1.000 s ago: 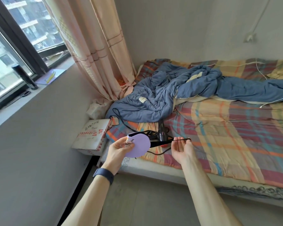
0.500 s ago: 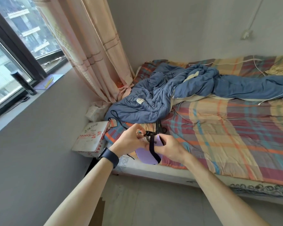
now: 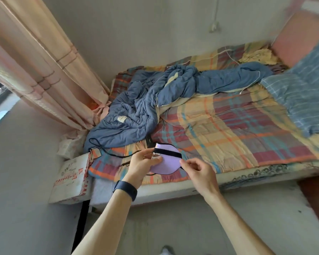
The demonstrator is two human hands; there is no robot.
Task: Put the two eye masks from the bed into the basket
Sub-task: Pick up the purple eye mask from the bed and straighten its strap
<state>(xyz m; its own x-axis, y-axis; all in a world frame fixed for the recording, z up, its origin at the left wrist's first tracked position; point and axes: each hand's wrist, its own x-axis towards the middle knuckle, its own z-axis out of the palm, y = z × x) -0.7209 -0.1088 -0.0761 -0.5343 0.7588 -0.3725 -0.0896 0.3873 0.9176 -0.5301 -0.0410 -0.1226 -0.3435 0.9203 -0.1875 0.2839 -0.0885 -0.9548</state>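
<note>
I hold a lilac eye mask [image 3: 165,162] with a black strap across it in front of the bed's near edge. My left hand [image 3: 144,162] pinches the mask's left end, thumb on top. My right hand [image 3: 197,170] grips the strap at the mask's right end. The mask hangs in the air over the plaid bedspread [image 3: 228,129], folded roughly in half. No second eye mask and no basket are in view.
A crumpled blue quilt [image 3: 136,111] lies on the bed's left half, with a black cord [image 3: 107,151] and a dark device [image 3: 149,139] beside it. A cardboard box [image 3: 70,179] sits at the bed's left corner. Curtains [image 3: 50,74] hang at left; a blue checked pillow [image 3: 302,100] lies right.
The view has swung right and tilted down. The mask was bunched between both hands half a second ago; now it is spread flat with the strap stretched across it.
</note>
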